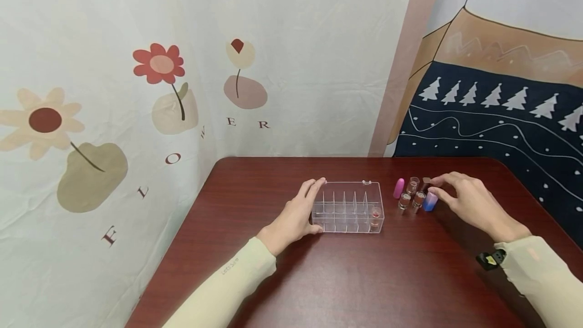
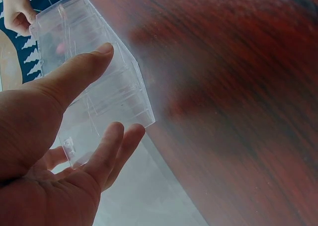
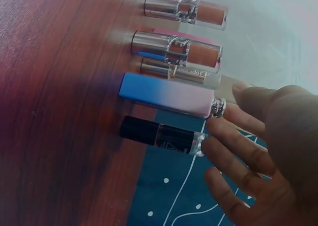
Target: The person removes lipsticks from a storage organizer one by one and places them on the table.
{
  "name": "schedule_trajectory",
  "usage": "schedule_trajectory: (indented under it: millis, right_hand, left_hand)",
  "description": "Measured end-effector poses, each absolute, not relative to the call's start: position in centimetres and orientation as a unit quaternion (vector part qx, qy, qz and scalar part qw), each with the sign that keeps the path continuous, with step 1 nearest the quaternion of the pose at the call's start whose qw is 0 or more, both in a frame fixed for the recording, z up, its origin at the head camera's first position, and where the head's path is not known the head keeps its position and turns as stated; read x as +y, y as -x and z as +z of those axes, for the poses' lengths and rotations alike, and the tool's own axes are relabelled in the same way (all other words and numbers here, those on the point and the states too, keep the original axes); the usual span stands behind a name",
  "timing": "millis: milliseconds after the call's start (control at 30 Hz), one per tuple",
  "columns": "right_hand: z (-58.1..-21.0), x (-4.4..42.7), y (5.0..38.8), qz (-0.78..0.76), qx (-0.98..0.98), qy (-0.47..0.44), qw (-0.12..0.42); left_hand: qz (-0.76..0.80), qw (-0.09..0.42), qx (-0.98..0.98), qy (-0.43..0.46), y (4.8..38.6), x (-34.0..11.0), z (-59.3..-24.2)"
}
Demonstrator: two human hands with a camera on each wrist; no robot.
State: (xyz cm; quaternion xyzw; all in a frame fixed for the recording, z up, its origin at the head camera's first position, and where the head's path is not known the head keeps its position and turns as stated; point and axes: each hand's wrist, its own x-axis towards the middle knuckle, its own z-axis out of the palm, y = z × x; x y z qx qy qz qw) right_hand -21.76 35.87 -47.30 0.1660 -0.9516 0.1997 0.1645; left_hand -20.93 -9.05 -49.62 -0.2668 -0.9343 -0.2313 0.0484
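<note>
A clear plastic box [image 1: 348, 216] with small divided compartments stands on the table. My left hand [image 1: 296, 211] holds its left end, thumb at the front and fingers toward the back. In its right front compartment stands one lipstick tube [image 1: 375, 215]. Right of the box several lipsticks stand upright: a pink tube [image 1: 399, 188], clear-capped tubes [image 1: 404, 201], a dark tube [image 3: 161, 136] and a blue-to-pink tube [image 3: 166, 94]. My right hand [image 1: 469, 199] is beside the last two, its fingers loosely spread near their tops; nothing appears gripped.
The items stand on a dark red wooden table [image 1: 355, 277]. Behind it hangs a pale curtain [image 1: 314, 90] with printed flowers, and to the right a dark blue cloth [image 1: 478, 125] with white trees. A dark strap with a small device [image 1: 491, 259] is at the right wrist.
</note>
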Motion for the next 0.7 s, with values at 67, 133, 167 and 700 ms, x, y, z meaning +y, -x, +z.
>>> schedule_trajectory:
  millis: [67, 133, 167, 700]
  right_hand:
    - [-47.1, 35.6, 21.7, 0.203, -0.95, -0.165, 0.169]
    - [-47.0, 35.4, 21.6, 0.206, -0.948, -0.167, 0.175]
    - [-46.9, 35.2, 21.5, 0.206, -0.947, -0.168, 0.179]
    - [-45.8, 32.1, 20.2, 0.179, -0.928, -0.227, 0.235]
  left_hand:
    - [-0.23, 0.048, -0.935, 0.267, 21.0, -9.0, -49.7]
    - [-0.229, 0.048, -0.935, 0.266, 21.0, -9.0, -49.7]
    - [-0.228, 0.047, -0.935, 0.266, 21.0, -9.0, -49.7]
    - [-0.231, 0.045, -0.935, 0.264, 21.0, -9.0, -49.7]
